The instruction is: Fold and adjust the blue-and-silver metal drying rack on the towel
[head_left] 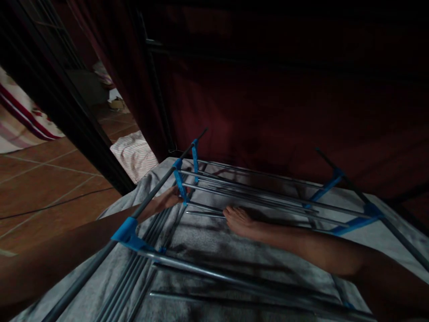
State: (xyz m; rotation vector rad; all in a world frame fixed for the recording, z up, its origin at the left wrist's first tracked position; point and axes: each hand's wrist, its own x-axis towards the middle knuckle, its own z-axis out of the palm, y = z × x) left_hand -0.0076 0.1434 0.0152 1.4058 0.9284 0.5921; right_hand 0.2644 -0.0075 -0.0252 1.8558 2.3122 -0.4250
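Observation:
A frame of grey metal tubes [214, 273] with blue plastic brackets [129, 235] stands on a grey cloth [197, 237]. My left hand [174, 197] reaches past the left long tube and holds a blue bracket [181, 188] at the far left, its fingers partly hidden behind it. Near the middle, my right hand [237, 219] is closed round the end part of a thin metal tube [206, 208] that runs toward that bracket. More blue brackets [357, 223] sit on the right side of the frame.
Loose metal tubes [124, 281] lie on the cloth at the left and front. A dark red curtain [268, 120] hangs behind. A dark post [77, 120] stands at the left, beyond it a tiled floor [50, 179] with a cable and a striped cloth [134, 154].

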